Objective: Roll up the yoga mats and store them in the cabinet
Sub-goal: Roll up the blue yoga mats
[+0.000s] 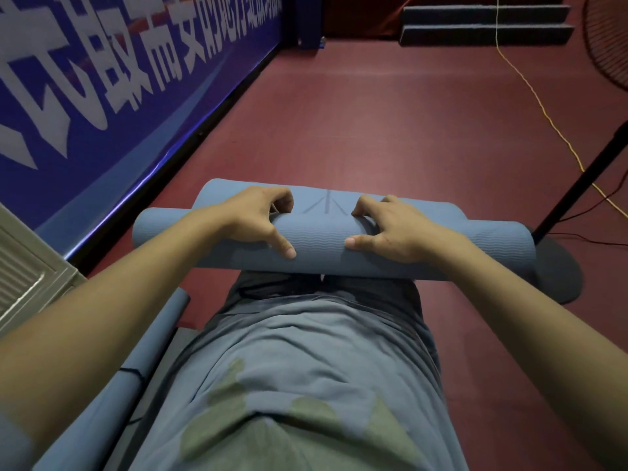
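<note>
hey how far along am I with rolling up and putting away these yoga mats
Done: one rolled mat lies at your left. In hand: left hand and right hand grip the blue mat, rolled except a short flap. Left: finish it and store both; no cabinet shows.

The scene is viewed from one head-worn camera, aimed forward and steeply down (wide-angle, edges bent), close above the blue mat [326, 246] and red floor [390, 113].

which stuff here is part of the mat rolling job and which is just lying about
Part of the job:
- blue mat, nearly rolled, gripped by left hand and right hand
- second rolled mat

Lying about:
- yellow cord
- black stand base
- fan
- blue banner
</note>
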Action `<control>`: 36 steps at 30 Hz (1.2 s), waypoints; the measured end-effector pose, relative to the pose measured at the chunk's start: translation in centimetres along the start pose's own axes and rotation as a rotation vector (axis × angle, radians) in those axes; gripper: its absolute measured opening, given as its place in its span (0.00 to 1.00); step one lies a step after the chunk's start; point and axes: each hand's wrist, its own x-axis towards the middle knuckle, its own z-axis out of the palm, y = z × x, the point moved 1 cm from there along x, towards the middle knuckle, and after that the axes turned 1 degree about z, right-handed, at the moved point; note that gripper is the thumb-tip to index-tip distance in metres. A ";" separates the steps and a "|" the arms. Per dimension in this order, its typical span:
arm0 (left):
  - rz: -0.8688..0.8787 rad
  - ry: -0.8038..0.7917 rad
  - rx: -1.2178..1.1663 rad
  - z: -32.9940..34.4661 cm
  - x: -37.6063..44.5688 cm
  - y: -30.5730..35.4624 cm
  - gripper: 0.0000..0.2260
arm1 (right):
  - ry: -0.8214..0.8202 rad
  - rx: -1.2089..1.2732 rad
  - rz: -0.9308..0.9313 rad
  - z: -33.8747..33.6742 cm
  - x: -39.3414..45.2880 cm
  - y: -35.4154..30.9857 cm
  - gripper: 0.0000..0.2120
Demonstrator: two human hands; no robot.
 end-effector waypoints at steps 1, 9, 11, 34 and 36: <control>-0.009 0.001 -0.009 0.0 0.1 -0.1 0.35 | 0.009 -0.016 -0.002 -0.1 0.1 0.0 0.39; -0.017 0.045 0.380 -0.5 0.3 0.6 0.42 | 0.043 -0.140 0.024 -0.2 0.7 -0.1 0.30; -0.001 0.042 0.400 -0.2 0.1 0.5 0.41 | 0.061 -0.147 0.026 0.2 0.6 -0.3 0.28; 0.004 0.115 0.640 2.6 0.6 0.5 0.53 | 0.005 -0.283 0.046 -0.5 1.9 -0.1 0.51; 0.013 0.143 0.560 2.2 0.1 0.1 0.53 | 0.001 -0.235 0.057 -0.9 1.7 -0.1 0.49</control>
